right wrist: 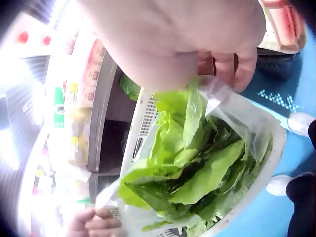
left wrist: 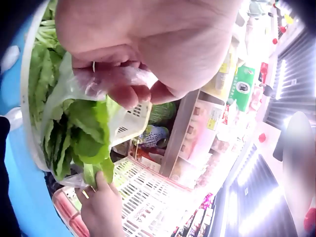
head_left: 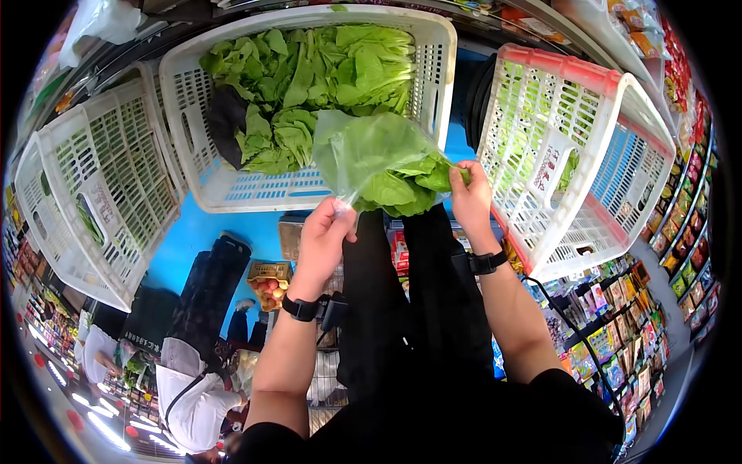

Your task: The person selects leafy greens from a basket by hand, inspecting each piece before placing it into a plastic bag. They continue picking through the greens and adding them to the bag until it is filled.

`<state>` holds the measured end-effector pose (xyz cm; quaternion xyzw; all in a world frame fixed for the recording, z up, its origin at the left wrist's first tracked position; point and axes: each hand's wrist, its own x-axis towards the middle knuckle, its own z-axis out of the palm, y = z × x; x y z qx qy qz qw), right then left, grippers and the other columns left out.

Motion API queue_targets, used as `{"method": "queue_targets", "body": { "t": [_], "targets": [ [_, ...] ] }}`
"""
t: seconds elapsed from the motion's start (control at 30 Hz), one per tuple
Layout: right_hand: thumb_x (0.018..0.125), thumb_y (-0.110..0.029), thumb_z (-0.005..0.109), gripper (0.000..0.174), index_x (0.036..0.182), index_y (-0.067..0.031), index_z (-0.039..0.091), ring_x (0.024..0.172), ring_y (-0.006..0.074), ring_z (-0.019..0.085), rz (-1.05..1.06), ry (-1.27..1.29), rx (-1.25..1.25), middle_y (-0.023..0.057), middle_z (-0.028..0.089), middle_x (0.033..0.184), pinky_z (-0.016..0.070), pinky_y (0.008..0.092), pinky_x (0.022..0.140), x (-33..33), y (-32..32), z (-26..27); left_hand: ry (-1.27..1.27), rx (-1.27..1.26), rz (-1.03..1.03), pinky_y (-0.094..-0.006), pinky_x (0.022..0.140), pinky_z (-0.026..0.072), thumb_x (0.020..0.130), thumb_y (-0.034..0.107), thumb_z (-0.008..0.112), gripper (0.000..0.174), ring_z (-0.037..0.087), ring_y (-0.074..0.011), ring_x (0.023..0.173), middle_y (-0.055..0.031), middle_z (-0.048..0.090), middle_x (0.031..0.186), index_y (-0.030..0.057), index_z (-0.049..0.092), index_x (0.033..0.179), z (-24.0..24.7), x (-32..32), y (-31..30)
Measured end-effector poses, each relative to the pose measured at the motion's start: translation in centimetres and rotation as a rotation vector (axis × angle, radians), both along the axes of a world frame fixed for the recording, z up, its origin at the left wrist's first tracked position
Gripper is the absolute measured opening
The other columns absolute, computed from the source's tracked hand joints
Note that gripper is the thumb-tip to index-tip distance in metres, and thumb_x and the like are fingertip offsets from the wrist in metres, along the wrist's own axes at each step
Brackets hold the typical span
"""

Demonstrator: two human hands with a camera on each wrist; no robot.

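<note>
A clear plastic bag (head_left: 340,151) with leafy green lettuce (head_left: 398,189) in it spans both hands, overlapping the front of a white crate. My left hand (head_left: 328,236) pinches one side of the bag's mouth between thumb and fingers. On the other side, my right hand (head_left: 471,199) pinches the bag's edge together with a leaf. From the right wrist, the broad leaves (right wrist: 207,177) show inside the open mouth, some sticking out past the rim. The left wrist view shows the right hand (left wrist: 101,207) with its fingertips at a leaf's end.
Loose lettuce (head_left: 309,69) fills much of the white crate (head_left: 309,203) ahead, beside a dark bag (head_left: 226,124). White slatted crates stand left (head_left: 100,193) and right (head_left: 556,155), the right one red-edged. A fruit box (head_left: 270,274) and another person (head_left: 193,394) are at the left.
</note>
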<state>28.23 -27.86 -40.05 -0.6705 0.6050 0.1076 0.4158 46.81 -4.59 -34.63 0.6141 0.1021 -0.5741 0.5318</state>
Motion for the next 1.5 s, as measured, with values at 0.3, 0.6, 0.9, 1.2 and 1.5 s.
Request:
{"method": "queue_targets", "body": {
  "t": [0.3,0.6,0.9,1.2,1.5],
  "targets": [
    [0.090,0.006,0.067,0.057,0.143,0.0026,0.047,0.093,0.0159,0.068,-0.183,-0.397,0.402,0.0102,0.061,0.124,0.0544,0.0294,0.084,-2.4,2.2,-0.4,0.078,-0.042,0.186,-0.0268,0.079,0.0506,0.107,0.018,0.063,0.012,0.064,-0.0095,0.081,0.0005,0.065,0.086,0.0074,0.062,0.102,-1.3,-0.6,1.2],
    [0.094,0.008,0.055,0.031,0.123,-0.0027,0.058,0.083,0.0106,0.057,-0.445,-0.441,0.006,0.0028,0.059,0.098,0.0488,0.0258,0.077,-6.2,3.2,-3.1,0.071,-0.025,0.045,-0.0283,0.084,0.0563,0.105,0.012,0.061,0.011,0.065,-0.0096,0.087,0.0001,0.065,0.092,0.0034,0.063,0.113,-0.8,-1.3,2.0],
    [0.094,-0.012,0.063,0.040,0.132,-0.0029,0.054,0.083,0.0091,0.057,-0.338,-0.101,0.295,0.0015,0.062,0.100,0.0428,0.0214,0.061,-6.2,4.0,-0.4,-0.335,0.319,-0.309,-0.0338,0.093,0.0532,0.106,0.039,0.063,0.042,0.069,-0.0162,0.102,-0.0098,0.077,0.109,0.0007,0.070,0.123,-1.5,4.1,4.7],
    [0.099,-0.013,0.063,0.025,0.123,-0.0057,0.061,0.086,0.0109,0.063,-0.263,-0.046,0.652,0.0020,0.069,0.102,0.0480,0.0259,0.075,-6.6,6.1,-0.5,-0.467,0.406,-1.170,-0.0482,0.096,0.0546,0.094,0.017,0.054,0.038,0.069,-0.0376,0.116,-0.0170,0.073,0.126,0.0105,0.073,0.126,-16.7,11.6,4.0],
    [0.102,-0.015,0.062,0.024,0.124,-0.0055,0.061,0.090,0.0113,0.063,-0.216,-0.141,0.710,0.0031,0.070,0.106,0.0485,0.0251,0.080,-4.3,6.6,1.2,-0.470,0.681,-1.358,-0.0453,0.102,0.0543,0.090,0.019,0.064,0.040,0.067,-0.0364,0.124,-0.0204,0.070,0.134,0.0064,0.075,0.126,-26.0,7.5,3.0]
  ]
}}
